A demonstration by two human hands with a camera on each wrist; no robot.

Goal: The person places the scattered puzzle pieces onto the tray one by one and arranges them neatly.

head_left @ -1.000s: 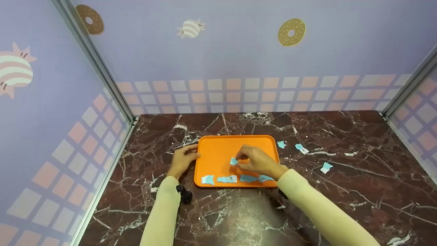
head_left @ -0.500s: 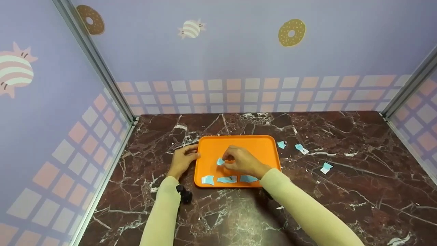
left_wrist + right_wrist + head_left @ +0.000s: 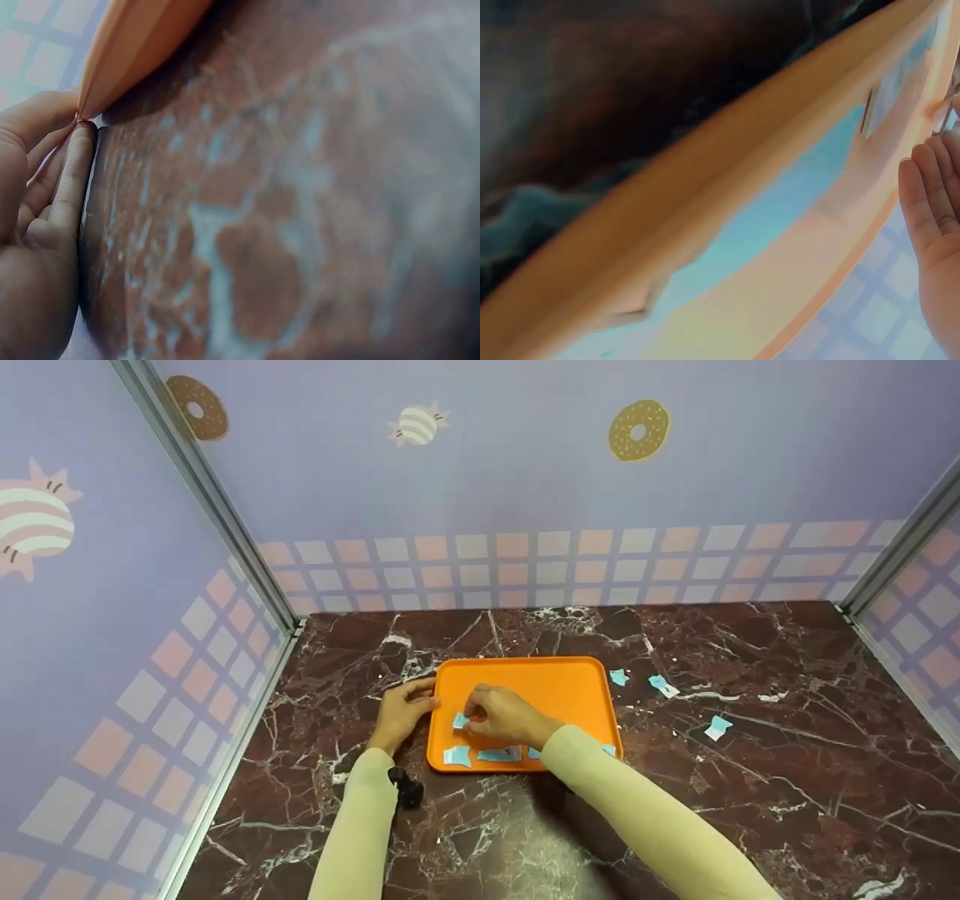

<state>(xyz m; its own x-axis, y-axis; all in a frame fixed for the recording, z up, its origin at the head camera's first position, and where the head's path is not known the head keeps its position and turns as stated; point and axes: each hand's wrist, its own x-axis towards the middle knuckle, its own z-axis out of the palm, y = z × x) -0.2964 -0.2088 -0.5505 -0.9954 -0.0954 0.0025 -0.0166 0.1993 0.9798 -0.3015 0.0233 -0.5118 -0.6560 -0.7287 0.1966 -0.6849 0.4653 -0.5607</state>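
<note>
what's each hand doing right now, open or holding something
Left hand: open, touching the left edge of the orange tray.
Right hand: closed, pinching a torn light-blue paper piece over the tray.

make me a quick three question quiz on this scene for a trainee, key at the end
1. Multiple choice: what does the right hand pinch over the orange tray?
A) a pen
B) a small blue scrap
C) a cup

2. True or false: the left hand is at the right edge of the orange tray.

3. Count: in the head view, how many larger loose scraps lie on the table to the right of the orange tray, tiny specks aside?

Key: 1. B. 2. False; it is at the left edge. 3. Three.
</note>
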